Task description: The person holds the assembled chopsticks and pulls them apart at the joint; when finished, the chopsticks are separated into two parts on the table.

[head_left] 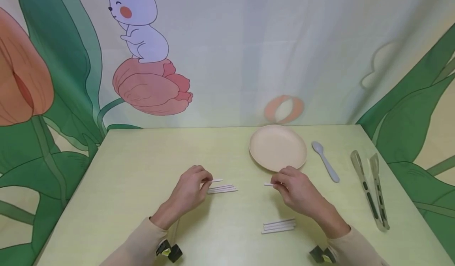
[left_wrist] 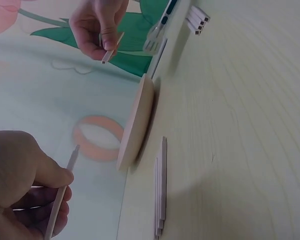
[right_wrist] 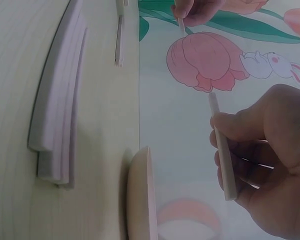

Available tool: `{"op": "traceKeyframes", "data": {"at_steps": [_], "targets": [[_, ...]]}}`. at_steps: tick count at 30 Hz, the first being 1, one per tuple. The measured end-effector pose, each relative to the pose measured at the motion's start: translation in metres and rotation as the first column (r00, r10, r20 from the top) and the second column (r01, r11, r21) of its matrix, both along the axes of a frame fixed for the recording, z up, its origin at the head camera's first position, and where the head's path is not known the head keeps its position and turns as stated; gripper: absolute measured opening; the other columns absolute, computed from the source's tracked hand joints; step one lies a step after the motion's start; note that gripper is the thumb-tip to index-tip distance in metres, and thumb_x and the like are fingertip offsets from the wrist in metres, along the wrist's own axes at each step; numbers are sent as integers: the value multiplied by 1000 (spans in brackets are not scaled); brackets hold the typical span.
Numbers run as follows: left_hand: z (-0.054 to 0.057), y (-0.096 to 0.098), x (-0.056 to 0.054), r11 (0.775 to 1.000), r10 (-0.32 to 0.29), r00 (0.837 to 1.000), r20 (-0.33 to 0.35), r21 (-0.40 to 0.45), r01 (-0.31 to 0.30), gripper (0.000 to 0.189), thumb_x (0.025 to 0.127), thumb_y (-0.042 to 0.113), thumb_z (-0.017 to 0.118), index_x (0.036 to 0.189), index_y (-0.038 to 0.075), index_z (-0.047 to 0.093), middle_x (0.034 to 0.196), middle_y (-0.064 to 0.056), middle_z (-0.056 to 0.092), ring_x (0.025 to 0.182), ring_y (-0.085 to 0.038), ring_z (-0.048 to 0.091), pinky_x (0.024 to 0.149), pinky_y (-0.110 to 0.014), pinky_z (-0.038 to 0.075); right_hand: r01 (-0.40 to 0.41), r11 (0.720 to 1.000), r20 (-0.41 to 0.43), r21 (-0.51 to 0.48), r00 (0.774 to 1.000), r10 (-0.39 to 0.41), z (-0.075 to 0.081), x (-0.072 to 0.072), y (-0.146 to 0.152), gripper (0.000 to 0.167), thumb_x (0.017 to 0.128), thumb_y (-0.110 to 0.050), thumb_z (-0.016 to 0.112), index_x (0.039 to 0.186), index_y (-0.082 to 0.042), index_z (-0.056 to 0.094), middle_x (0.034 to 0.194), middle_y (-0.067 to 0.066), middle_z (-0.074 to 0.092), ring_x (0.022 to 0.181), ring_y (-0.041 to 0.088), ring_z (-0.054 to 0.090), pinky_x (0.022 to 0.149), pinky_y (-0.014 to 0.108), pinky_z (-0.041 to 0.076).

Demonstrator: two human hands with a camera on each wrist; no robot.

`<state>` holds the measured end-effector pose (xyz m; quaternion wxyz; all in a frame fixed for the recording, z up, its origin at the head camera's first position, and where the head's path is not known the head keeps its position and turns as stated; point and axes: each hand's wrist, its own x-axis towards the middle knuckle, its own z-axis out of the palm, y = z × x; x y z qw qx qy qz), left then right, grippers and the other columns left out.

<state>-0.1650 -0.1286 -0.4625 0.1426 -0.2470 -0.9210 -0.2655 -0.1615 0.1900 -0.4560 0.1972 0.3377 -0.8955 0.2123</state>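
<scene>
In the head view my left hand (head_left: 189, 187) pinches a slim pale stick (head_left: 217, 180), whose tapered tip points right. The left wrist view shows this stick (left_wrist: 62, 192) held between thumb and fingers. My right hand (head_left: 296, 189) pinches another pale stick (head_left: 269, 184), its end pointing left; the right wrist view shows that stick (right_wrist: 223, 150) with blunt, squared ends. The two held sticks face each other, well apart. Beneath the left hand lies a small bunch of tapered sticks (head_left: 223, 189). Several square-ended sticks (head_left: 279, 226) lie together nearer the front, below the right hand.
A round beige plate (head_left: 278, 147) stands at the back, just beyond the right hand. To its right are a grey spoon (head_left: 325, 161) and a pair of tongs (head_left: 369, 191) near the table's right edge. A printed curtain (head_left: 220, 52) hangs behind the table.
</scene>
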Motion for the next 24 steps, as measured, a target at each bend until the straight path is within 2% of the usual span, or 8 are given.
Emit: {"op": "traceKeyframes", "data": {"at_steps": [12,24], "targets": [[-6,5,-6,1000,-16,1000,16,11,15,7,80,0,72,83,6,73,80,2,62,79,-13,61,70,-25,52,-10,1000,61,-6,998,11,1,10,-1,17,76,2,77,83,-13,72,82,-7,65,76,5,52,63,21,48],[-14,10,-16,999,2,1000,29,-46,-1,9,80,1,70,84,8,73,79,2,62,76,-12,57,68,-27,50,-31,999,62,-10,998,31,-3,18,-4,16,76,-2,78,82,-15,70,83,-8,61,77,4,53,65,20,50]]}}
